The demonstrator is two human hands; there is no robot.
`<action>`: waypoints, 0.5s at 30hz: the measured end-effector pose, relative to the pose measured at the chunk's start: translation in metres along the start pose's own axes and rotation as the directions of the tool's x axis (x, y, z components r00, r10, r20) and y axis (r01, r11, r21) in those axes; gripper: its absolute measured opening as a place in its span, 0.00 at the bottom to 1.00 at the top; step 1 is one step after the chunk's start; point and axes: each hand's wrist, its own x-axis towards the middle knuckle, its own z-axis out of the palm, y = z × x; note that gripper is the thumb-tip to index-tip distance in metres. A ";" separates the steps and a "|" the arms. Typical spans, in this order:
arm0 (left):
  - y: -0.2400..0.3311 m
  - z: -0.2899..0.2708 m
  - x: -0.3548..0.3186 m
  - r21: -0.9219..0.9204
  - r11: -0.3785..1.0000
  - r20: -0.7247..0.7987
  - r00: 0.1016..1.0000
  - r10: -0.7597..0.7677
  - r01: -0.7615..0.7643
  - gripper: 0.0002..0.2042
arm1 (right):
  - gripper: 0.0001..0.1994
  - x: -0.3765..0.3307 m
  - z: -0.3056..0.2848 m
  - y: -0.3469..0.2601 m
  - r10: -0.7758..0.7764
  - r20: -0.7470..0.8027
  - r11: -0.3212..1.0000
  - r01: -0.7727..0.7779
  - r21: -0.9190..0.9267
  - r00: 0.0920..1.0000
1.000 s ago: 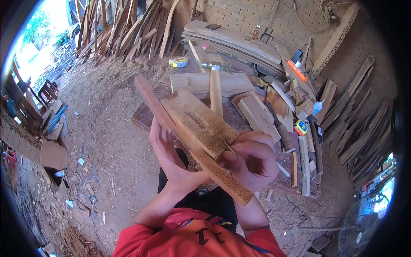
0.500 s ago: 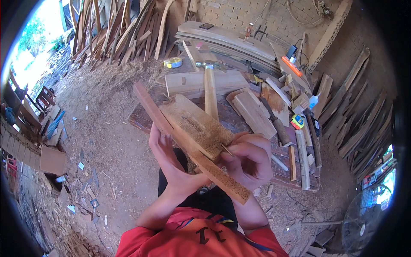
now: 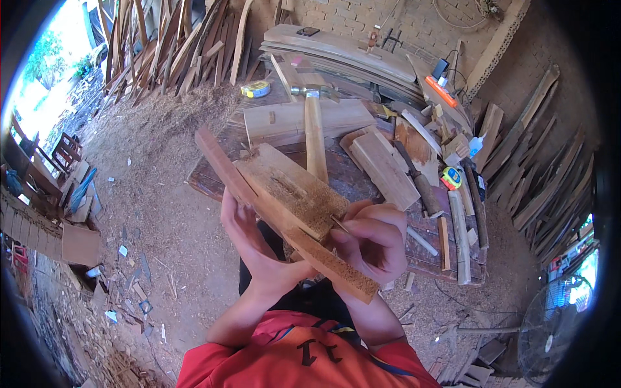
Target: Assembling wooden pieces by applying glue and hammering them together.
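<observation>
A joined wooden piece (image 3: 284, 184), made of a sawdust-covered board with a long reddish strip (image 3: 236, 178) along its near side, is held tilted above my lap. My left hand (image 3: 249, 233) supports it from below at the strip, fingers wrapped behind the wood and partly hidden. My right hand (image 3: 375, 236) is closed at the board's right end, thumb and forefinger pinching a thin nail-like pin (image 3: 339, 224) against the wood. How deep the pin sits cannot be seen. Just beyond the board, a hammer (image 3: 315, 139) with a pale wooden handle lies on the low worktable (image 3: 210, 174).
Planks (image 3: 381, 168), a yellow tape measure (image 3: 257, 89), another tape measure (image 3: 451, 178) and wooden sticks (image 3: 459, 239) crowd the worktable. An orange power strip (image 3: 441, 92) lies at the far right. Timber (image 3: 168, 48) leans at the back left; a fan (image 3: 550, 336) stands at lower right.
The view has shifted slightly, and the wooden piece with both hands sits a little further left in the picture. Both grips look the same.
</observation>
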 end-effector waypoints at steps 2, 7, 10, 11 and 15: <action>-0.002 0.000 -0.001 -0.003 1.000 -0.001 1.000 -0.005 0.005 0.70 | 0.18 0.000 -0.001 0.003 -0.039 -0.013 0.999 0.038 -0.010 0.999; -0.002 -0.003 0.000 0.022 0.999 -0.050 0.998 -0.031 0.032 0.69 | 0.18 0.002 0.002 0.005 -0.010 0.026 1.000 0.010 0.017 1.000; 0.002 -0.001 0.002 0.080 0.996 -0.039 0.999 -0.035 0.038 0.69 | 0.17 -0.001 0.005 0.005 0.022 0.014 0.999 -0.023 0.026 1.000; 0.003 -0.002 0.002 0.101 0.995 -0.035 0.999 -0.021 0.025 0.68 | 0.17 -0.001 0.004 0.005 0.025 0.012 0.999 -0.025 0.023 1.000; 0.002 -0.003 0.001 0.119 0.992 -0.040 0.999 -0.031 0.036 0.68 | 0.16 -0.001 0.004 0.005 0.015 0.041 1.000 -0.015 -0.004 0.999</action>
